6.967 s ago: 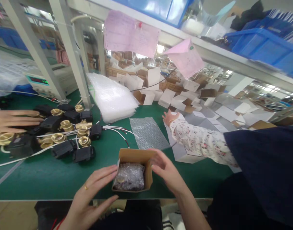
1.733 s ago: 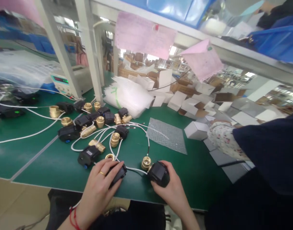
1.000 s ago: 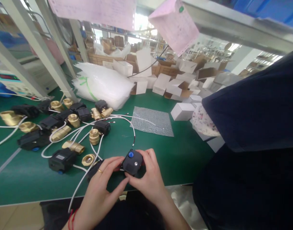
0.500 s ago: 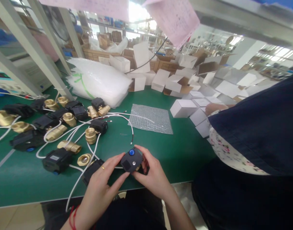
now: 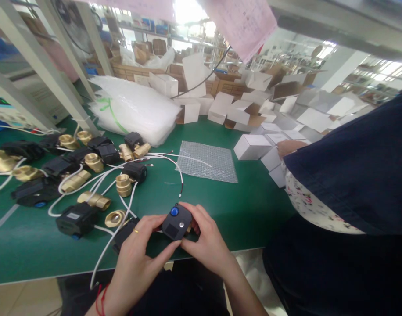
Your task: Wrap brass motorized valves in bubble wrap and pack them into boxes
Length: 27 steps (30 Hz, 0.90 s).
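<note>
black actuator [image 5: 176, 224], blue knob [image 5: 174, 211], green table [image 5: 250, 210]

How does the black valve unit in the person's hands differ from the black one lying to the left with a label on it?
The held unit is off the table, pinched by the left hand and right hand, its blue knob facing up. The labelled unit lies flat on the green table, untouched, label upward, its blue part low at the edge. Both have black housings.
</note>
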Each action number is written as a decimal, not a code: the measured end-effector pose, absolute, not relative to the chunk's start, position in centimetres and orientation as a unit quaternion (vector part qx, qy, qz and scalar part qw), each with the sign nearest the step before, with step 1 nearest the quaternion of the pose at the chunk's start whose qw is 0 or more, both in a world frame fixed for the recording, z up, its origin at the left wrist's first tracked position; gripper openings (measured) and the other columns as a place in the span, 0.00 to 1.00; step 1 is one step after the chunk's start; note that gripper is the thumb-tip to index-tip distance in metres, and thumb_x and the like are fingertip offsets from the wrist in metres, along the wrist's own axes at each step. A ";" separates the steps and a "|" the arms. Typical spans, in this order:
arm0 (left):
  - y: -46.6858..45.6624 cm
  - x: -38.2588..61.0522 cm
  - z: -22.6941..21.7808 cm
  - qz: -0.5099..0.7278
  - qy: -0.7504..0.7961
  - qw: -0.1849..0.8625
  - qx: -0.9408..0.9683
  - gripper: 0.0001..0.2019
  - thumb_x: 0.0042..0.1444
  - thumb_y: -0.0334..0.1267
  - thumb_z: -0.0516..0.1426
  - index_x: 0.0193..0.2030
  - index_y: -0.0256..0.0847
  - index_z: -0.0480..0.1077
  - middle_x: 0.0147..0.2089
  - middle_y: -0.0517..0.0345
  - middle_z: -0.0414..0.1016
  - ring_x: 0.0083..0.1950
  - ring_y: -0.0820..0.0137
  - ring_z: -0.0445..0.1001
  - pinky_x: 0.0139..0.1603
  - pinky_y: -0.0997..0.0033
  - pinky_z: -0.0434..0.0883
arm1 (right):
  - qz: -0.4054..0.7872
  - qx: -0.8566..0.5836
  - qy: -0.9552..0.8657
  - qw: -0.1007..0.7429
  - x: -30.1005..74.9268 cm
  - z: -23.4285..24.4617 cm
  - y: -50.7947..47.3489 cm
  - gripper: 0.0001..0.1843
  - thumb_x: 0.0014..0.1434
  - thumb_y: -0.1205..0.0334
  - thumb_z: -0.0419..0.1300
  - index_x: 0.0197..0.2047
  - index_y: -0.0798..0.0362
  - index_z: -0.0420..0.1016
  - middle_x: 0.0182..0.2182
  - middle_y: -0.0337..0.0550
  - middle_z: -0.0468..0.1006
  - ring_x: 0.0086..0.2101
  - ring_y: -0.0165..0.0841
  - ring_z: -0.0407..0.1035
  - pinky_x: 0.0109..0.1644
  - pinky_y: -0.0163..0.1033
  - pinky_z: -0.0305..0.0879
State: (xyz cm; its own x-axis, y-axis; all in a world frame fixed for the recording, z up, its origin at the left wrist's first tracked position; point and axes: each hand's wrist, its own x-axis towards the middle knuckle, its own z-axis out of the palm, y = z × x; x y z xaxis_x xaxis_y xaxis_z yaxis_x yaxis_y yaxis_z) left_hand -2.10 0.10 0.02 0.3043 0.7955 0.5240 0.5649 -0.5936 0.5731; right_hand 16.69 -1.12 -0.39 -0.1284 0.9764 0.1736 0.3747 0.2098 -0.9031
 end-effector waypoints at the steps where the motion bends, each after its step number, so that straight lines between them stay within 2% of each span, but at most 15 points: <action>1: 0.1 -2.1 0.1 0.407 0.426 0.139 0.796 0.14 0.67 0.50 0.58 0.51 0.44 0.69 0.46 0.60 0.77 0.45 0.73 0.79 0.47 0.77 0.76 | 0.355 -0.518 -0.661 0.410 16.7 -0.3 -1.1 0.41 0.49 0.84 0.66 0.64 0.47 0.68 0.48 0.42 0.69 0.47 0.37 0.69 0.54 0.42 0.68; 4: 0.0 -2.0 0.2 0.411 0.423 0.133 0.797 0.13 0.67 0.50 0.58 0.49 0.43 0.69 0.44 0.59 0.76 0.43 0.71 0.78 0.45 0.75 0.76 | 0.341 -0.514 -0.674 0.405 16.7 -0.1 -1.0 0.42 0.47 0.84 0.68 0.62 0.47 0.68 0.50 0.43 0.65 0.51 0.38 0.67 0.57 0.44 0.67; 8: -0.1 -1.9 0.0 0.408 0.420 0.128 0.800 0.13 0.65 0.47 0.60 0.48 0.42 0.67 0.42 0.58 0.74 0.42 0.68 0.77 0.43 0.72 0.76 | 0.351 -0.473 -0.688 0.424 16.5 -0.3 -0.8 0.42 0.45 0.82 0.70 0.61 0.47 0.65 0.56 0.45 0.70 0.57 0.41 0.66 0.64 0.48 0.63; 12: -0.3 -1.9 -0.4 0.392 0.430 0.127 0.803 0.17 0.64 0.49 0.61 0.51 0.41 0.66 0.44 0.54 0.73 0.44 0.66 0.77 0.43 0.70 0.77 | 0.353 -0.461 -0.705 0.408 16.6 -0.4 -0.8 0.42 0.49 0.74 0.71 0.64 0.48 0.63 0.58 0.48 0.73 0.55 0.44 0.68 0.63 0.52 0.64; 15: -0.3 -2.1 -0.2 0.381 0.428 0.140 0.807 0.16 0.62 0.42 0.61 0.53 0.41 0.65 0.47 0.53 0.73 0.47 0.66 0.76 0.47 0.70 0.77 | 0.370 -0.417 -0.730 0.396 17.3 0.1 -0.5 0.46 0.49 0.76 0.66 0.69 0.47 0.60 0.63 0.47 0.70 0.61 0.43 0.64 0.68 0.53 0.57; 17: 0.0 -2.4 0.0 0.368 0.402 0.164 0.822 0.18 0.60 0.37 0.60 0.55 0.42 0.64 0.49 0.54 0.75 0.50 0.67 0.77 0.52 0.71 0.77 | 0.406 -0.389 -0.727 0.394 18.0 0.6 -0.1 0.46 0.49 0.78 0.63 0.69 0.46 0.60 0.62 0.46 0.69 0.62 0.41 0.63 0.69 0.52 0.55; 20: 0.4 -2.9 0.2 0.353 0.376 0.180 0.838 0.21 0.62 0.34 0.57 0.61 0.45 0.63 0.55 0.54 0.75 0.55 0.67 0.77 0.59 0.69 0.76 | 0.420 -0.405 -0.701 0.411 18.3 0.6 0.3 0.32 0.50 0.76 0.67 0.58 0.47 0.71 0.51 0.42 0.72 0.52 0.39 0.68 0.57 0.44 0.66; 21: 0.4 -3.0 0.1 0.354 0.385 0.179 0.834 0.20 0.64 0.35 0.57 0.62 0.45 0.62 0.56 0.53 0.75 0.56 0.67 0.77 0.59 0.67 0.76 | 0.396 -0.426 -0.693 0.425 18.1 0.3 0.3 0.27 0.49 0.74 0.70 0.52 0.49 0.72 0.47 0.40 0.71 0.48 0.38 0.68 0.52 0.42 0.67; 23: 0.4 -2.9 -0.2 0.361 0.417 0.180 0.814 0.21 0.66 0.41 0.58 0.64 0.45 0.61 0.57 0.50 0.75 0.54 0.65 0.79 0.56 0.65 0.78 | 0.324 -0.491 -0.666 0.459 17.2 -0.7 -0.1 0.25 0.46 0.72 0.74 0.45 0.49 0.69 0.41 0.38 0.68 0.42 0.37 0.66 0.46 0.39 0.65; 25: 0.0 -2.2 -0.7 0.357 0.444 0.177 0.803 0.28 0.63 0.48 0.62 0.66 0.44 0.59 0.58 0.47 0.75 0.52 0.62 0.80 0.52 0.62 0.81 | 0.256 -0.557 -0.609 0.503 15.7 -2.0 -1.0 0.27 0.45 0.70 0.74 0.44 0.48 0.65 0.40 0.37 0.66 0.40 0.37 0.65 0.43 0.39 0.64; 27: -0.4 -1.3 -1.1 0.345 0.452 0.171 0.805 0.35 0.57 0.49 0.67 0.66 0.43 0.58 0.57 0.45 0.76 0.53 0.58 0.81 0.52 0.57 0.81 | 0.206 -0.597 -0.559 0.536 14.4 -3.1 -2.1 0.26 0.49 0.65 0.73 0.46 0.48 0.64 0.41 0.38 0.65 0.40 0.38 0.65 0.43 0.41 0.65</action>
